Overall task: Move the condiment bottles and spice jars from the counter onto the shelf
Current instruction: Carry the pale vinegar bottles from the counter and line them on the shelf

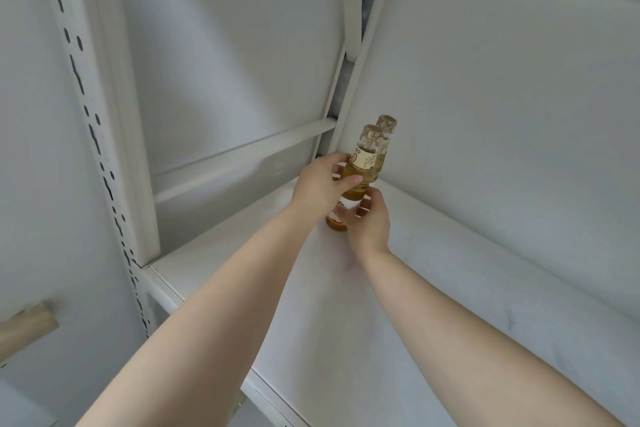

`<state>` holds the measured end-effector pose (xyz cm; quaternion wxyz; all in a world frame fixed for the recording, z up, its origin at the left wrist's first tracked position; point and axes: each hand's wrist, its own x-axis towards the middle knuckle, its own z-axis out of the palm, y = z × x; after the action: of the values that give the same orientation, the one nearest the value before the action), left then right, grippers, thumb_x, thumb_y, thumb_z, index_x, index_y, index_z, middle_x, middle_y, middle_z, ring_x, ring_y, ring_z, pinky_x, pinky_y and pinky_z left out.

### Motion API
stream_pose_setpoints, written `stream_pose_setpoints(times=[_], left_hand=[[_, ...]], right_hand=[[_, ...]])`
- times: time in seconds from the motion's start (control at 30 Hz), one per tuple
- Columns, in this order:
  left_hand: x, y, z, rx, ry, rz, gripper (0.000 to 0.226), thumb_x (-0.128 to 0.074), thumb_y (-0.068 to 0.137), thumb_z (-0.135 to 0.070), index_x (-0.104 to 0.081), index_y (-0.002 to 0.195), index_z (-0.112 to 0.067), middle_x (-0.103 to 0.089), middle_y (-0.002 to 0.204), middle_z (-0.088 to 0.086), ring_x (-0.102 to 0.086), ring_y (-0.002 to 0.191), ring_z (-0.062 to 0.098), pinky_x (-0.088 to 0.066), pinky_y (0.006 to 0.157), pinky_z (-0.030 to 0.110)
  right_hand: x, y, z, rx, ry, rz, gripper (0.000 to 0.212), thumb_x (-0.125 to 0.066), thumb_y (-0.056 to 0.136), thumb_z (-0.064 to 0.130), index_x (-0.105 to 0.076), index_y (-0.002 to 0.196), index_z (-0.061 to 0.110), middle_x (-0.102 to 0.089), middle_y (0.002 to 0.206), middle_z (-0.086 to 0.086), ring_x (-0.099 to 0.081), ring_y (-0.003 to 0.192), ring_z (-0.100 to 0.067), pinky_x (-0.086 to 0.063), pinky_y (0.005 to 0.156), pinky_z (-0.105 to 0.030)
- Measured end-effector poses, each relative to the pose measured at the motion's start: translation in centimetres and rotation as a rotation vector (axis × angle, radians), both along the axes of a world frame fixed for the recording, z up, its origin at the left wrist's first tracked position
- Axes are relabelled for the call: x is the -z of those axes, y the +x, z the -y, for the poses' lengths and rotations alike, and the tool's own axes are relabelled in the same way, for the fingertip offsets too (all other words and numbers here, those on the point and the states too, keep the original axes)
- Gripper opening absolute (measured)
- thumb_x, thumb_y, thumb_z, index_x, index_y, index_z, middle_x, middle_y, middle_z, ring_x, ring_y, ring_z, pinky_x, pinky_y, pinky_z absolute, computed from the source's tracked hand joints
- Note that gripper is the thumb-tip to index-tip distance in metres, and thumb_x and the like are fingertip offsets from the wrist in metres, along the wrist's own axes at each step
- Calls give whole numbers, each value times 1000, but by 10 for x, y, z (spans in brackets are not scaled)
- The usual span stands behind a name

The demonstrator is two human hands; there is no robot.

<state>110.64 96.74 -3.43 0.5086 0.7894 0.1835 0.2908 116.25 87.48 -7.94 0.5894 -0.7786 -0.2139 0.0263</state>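
Two tall bottles of amber liquid with clear caps stand close together at the back left corner of the white shelf (pixel 450 288). The nearer bottle (pixel 363 163) carries a cream label. The second bottle (pixel 385 135) stands just behind it, mostly hidden. My left hand (pixel 322 187) grips the nearer bottle around its middle, thumb across the front. My right hand (pixel 369 222) holds the same bottle lower down near its base, fingers curled round it.
A white back panel (pixel 502 114) rises behind the shelf. A perforated white upright (pixel 100 163) and a horizontal crossbar (pixel 242 152) frame the left side. A beige object (pixel 27 326) shows at the lower left edge.
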Motion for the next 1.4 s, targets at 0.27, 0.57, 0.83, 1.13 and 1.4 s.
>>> stream_pose_setpoints(times=[0.27,0.57,0.83,1.13,1.4], left_hand=[[-10,-3,0,-9,77,-78,47,-73,83,-27,-57,125,-17,-66,116,5,-63,104,21,-52,87,33],[-9,-49,29,-30,63,-288,69,-63,89,-37,-32,146,-15,-47,144,10,-46,130,26,-41,102,34],[-14,-144,128,96,366,-430,65,-62,89,-27,-34,145,-15,-47,140,13,-49,124,32,-43,99,38],[-20,-249,299,515,690,-271,64,-60,90,-26,-34,146,-14,-47,142,10,-43,130,31,-36,107,38],[1,-334,490,935,829,-182,63,-60,88,-28,-36,145,-17,-49,140,6,-45,129,29,-39,106,38]], right_hand=[[0,3,3,-20,-66,-30,50,-76,77,23,-52,120,18,-63,102,2,-61,95,-17,-50,87,-35],[-18,-20,62,13,-181,-58,58,-75,78,22,-49,129,15,-56,119,-4,-54,109,-18,-43,90,-27],[-62,-114,185,57,-550,148,59,-69,81,26,-45,135,18,-50,136,-5,-46,128,-22,-40,98,-31],[-71,-291,388,328,-783,124,64,-66,83,33,-41,140,18,-46,142,-4,-39,131,-25,-39,104,-36],[-35,-455,577,698,-852,-111,68,-67,81,41,-40,140,22,-47,138,-3,-44,128,-26,-41,102,-39]])
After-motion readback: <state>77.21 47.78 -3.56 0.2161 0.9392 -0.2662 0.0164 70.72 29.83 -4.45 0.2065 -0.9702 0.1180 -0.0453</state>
